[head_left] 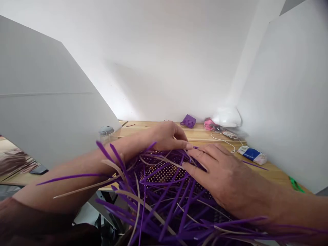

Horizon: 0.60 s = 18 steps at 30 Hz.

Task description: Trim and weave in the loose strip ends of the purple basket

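A half-woven purple basket (162, 174) with an open mesh stands in front of me, and many loose purple strips (165, 201) and several beige strips (151, 205) stick out of it in all directions. My left hand (170, 136) reaches over to its far rim, thumb and fingers closed on the weave there. Close beside it, my right hand (217, 167) pinches the same rim, fingers bent over the strips. The two hands' fingertips nearly meet. What lies beneath the fingers is mostly hidden. Loose strips cross in front of my left forearm.
On the wooden table (138, 128) are a lidded clear jar (106, 131), a small purple woven piece (188, 121), a white bag (227, 117), a white cord (222, 139) and a blue-and-white packet (252, 154). Grey panels (43, 92) flank both sides. A phone (39, 170) lies left.
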{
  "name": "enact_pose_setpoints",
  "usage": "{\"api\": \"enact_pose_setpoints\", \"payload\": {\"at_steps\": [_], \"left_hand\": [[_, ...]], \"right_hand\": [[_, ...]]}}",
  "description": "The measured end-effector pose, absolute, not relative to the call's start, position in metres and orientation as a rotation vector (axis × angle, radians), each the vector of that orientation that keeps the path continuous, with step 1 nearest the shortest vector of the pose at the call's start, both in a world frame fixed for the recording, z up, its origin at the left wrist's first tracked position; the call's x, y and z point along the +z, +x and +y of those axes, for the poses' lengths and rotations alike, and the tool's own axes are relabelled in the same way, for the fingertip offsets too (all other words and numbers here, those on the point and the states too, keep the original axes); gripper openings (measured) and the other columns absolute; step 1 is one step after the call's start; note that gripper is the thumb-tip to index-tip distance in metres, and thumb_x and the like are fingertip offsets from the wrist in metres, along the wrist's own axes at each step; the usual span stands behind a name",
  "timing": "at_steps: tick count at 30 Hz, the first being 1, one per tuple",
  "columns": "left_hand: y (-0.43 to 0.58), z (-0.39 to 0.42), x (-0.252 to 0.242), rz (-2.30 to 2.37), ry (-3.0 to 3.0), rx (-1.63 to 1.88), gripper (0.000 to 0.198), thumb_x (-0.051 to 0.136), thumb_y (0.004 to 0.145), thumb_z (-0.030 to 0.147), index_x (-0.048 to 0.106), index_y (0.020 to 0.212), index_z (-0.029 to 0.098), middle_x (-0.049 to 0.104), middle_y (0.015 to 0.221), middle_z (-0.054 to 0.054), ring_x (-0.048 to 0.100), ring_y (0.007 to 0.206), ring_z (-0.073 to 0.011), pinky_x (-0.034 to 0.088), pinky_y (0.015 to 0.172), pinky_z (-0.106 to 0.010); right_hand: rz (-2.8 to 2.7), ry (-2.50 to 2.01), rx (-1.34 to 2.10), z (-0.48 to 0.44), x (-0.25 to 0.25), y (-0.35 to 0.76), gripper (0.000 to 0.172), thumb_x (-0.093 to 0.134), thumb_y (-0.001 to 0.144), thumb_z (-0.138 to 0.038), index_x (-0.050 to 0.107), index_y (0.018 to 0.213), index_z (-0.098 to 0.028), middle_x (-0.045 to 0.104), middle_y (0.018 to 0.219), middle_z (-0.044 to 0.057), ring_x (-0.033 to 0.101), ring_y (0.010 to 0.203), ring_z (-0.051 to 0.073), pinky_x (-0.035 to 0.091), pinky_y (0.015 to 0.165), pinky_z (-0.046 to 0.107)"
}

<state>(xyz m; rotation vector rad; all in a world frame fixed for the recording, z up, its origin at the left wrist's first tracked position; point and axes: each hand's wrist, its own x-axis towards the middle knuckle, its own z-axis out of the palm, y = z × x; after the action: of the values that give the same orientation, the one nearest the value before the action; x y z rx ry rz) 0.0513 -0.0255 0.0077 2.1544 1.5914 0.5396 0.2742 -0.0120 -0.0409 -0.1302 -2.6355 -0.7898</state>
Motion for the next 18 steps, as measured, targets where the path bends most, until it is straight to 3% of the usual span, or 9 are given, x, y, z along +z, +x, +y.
{"api": "enact_pose_setpoints", "payload": {"at_steps": [3, 8, 13, 18], "left_hand": [[0.06, -0.027, -0.002, 1.62, 2.208, 0.55, 0.03, 0.071, 0.078, 0.038, 0.077, 0.102, 0.02, 0.078, 0.094, -0.004, 0.07, 0.086, -0.0183, 0.053, 0.076, -0.029], [0.066, -0.027, -0.014, 1.68, 2.432, 0.554, 0.038, 0.062, 0.073, 0.024, 0.076, 0.108, 0.022, 0.078, 0.104, -0.004, 0.069, 0.088, -0.0185, 0.052, 0.081, -0.03], [0.071, -0.027, -0.019, 1.756, 2.414, 0.562, 0.038, 0.06, 0.069, 0.023, 0.075, 0.104, 0.021, 0.077, 0.1, -0.004, 0.068, 0.087, -0.0203, 0.051, 0.076, -0.031], [0.075, -0.026, -0.02, 1.725, 2.489, 0.593, 0.031, 0.058, 0.071, 0.024, 0.074, 0.098, 0.021, 0.077, 0.094, -0.005, 0.067, 0.081, -0.0201, 0.05, 0.071, -0.031]], "right_hand": [[-2.693, -0.072, -0.716, -0.019, -0.046, 0.275, 0.024, 0.06, 0.085, -0.016, 0.069, 0.107, -0.02, 0.072, 0.102, 0.01, 0.062, 0.093, 0.027, 0.05, 0.081, 0.044], [-2.976, 0.2, -0.367, -0.034, -0.051, 0.274, 0.028, 0.06, 0.083, -0.01, 0.068, 0.108, -0.018, 0.072, 0.096, 0.007, 0.063, 0.092, 0.021, 0.048, 0.09, 0.036], [-3.112, 0.259, -0.038, -0.033, -0.043, 0.28, 0.027, 0.059, 0.083, -0.006, 0.067, 0.106, -0.019, 0.071, 0.094, 0.003, 0.064, 0.084, 0.015, 0.049, 0.079, 0.027], [-2.975, -0.034, -0.053, -0.017, -0.037, 0.287, 0.026, 0.05, 0.085, -0.002, 0.064, 0.096, -0.02, 0.069, 0.091, 0.002, 0.063, 0.076, 0.015, 0.05, 0.069, 0.027]]}}
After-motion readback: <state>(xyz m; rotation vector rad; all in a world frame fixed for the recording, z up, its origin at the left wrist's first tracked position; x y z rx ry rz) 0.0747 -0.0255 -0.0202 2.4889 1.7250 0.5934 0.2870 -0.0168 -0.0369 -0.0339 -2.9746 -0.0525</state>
